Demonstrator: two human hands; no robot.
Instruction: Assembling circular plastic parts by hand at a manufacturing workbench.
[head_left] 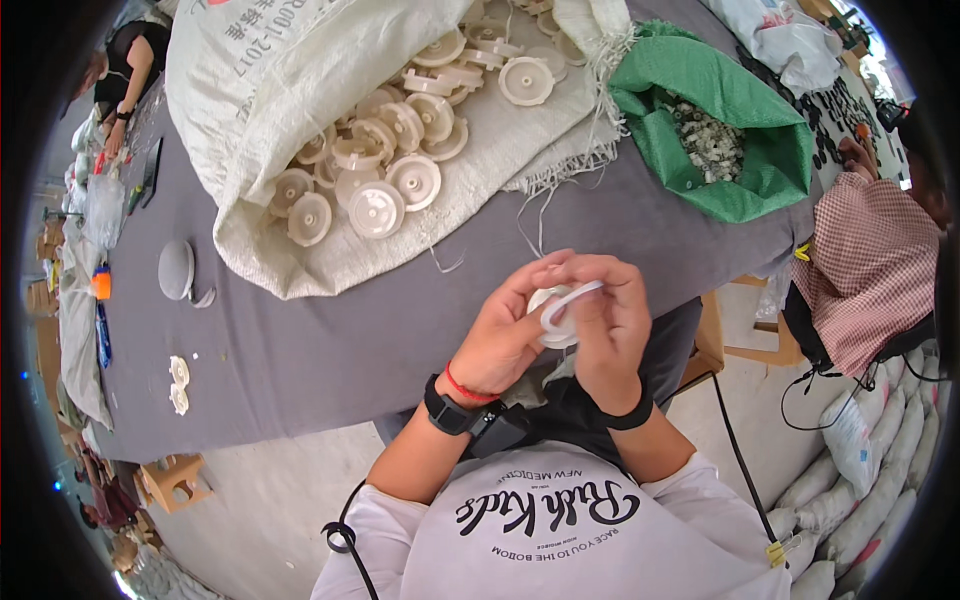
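Above the table's near edge, both my hands are closed around a small, round whitish plastic part [557,334]. A thin white ring [572,297] stands tilted at its upper side, partly over it. My left hand [505,330] grips the part from the left, fingers wrapped behind it. On the other side, my right hand [612,325] curls round it, with the thumb against the ring. Fingers hide much of the part, so I cannot tell how far the ring is seated. Beyond my hands, several cream round plastic parts [377,209] spill from a white woven sack [240,110].
A green woven bag [650,85] of small pale pieces [710,145] stands right of the sack. On the grey-covered table [300,370] lie a grey rounded object [176,268] and small cream parts [179,385]. Other people sit at the far left and right. Filled sacks [880,450] lie at lower right.
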